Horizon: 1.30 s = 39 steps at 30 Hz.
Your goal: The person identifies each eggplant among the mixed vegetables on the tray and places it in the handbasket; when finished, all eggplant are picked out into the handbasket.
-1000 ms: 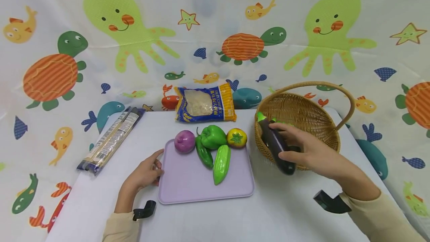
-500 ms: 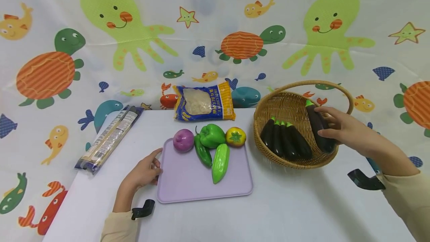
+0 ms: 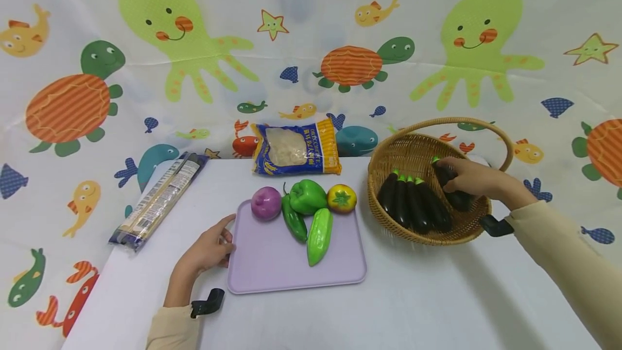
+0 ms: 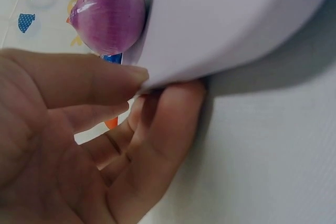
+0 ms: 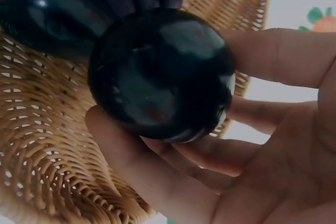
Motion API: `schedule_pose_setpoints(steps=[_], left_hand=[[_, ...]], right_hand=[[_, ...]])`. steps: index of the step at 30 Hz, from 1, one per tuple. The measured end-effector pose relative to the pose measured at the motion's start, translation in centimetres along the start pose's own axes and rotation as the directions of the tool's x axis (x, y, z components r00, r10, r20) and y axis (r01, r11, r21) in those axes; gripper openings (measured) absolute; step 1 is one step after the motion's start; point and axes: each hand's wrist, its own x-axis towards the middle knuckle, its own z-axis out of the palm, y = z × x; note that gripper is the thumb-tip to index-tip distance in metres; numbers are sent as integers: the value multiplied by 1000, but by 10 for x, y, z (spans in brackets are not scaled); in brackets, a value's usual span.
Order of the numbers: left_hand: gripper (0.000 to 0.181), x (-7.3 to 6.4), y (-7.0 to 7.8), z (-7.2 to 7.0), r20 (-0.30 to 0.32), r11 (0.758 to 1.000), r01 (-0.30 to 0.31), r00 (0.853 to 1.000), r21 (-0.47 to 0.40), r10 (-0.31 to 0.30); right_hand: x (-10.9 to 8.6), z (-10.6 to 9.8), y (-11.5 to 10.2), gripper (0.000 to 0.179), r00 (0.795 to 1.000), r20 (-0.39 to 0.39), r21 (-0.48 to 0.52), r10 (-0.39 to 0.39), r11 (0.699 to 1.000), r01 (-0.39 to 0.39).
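Observation:
My right hand grips a dark eggplant by its sides, low inside the wicker basket. In the right wrist view the rounded end of this eggplant faces the camera, with thumb and fingers around it. Several more eggplants lie side by side in the basket's left half, green stem ends at the back. My left hand is at the left edge of the lilac tray; up close, finger and thumb hold its rim.
On the tray are a purple onion, a green chili pepper, a green bell pepper, a pale green gourd-like vegetable and a yellow-red fruit. A blue-yellow pasta bag stands behind; a long noodle packet lies left.
My right hand has carried the eggplant from the basket's front left to its right side, then lowered it in beside the others. The left hand has stayed at the tray.

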Motion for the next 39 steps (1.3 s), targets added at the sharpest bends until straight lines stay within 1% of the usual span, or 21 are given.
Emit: schedule_pose_setpoints(steps=[4,6,9,14,18,21,26,31,37,39], left_hand=[[76,0,0,0,1,1000,2,1000,0,-2],[76,1,-1,0,2,1000,5,1000,-1,-5],[76,1,0,-1,0,1000,1,1000,0,-1],[77,0,1,-2,-3,1000,-1,1000,2,1],[77,0,0,-2,-1,1000,0,1000,-2,0],[77,0,0,-1,-2,1000,5,1000,-1,-5],[77,1,2,-1,-2,1000,9,1000,-3,-9],[76,1,2,0,-4,1000,11,1000,2,-11],[76,2,0,0,-4,1000,1,1000,0,-1],[76,2,0,-1,-2,1000,-5,1000,-3,5]], right_hand=[[9,-1,1,68,997,71,53,39,998,-43],[13,-2,2,69,994,103,64,47,997,-53],[17,-1,3,72,988,139,44,63,997,-70],[22,-1,4,75,980,168,0,103,994,-105],[26,1,5,81,966,223,-11,132,991,-133],[28,4,6,81,957,250,-21,148,989,-147],[30,7,8,79,956,244,-44,161,987,-154],[30,9,11,80,961,235,-61,146,989,-136],[32,13,14,78,960,224,-62,169,985,-159],[32,14,14,78,966,212,-87,150,987,-135]])
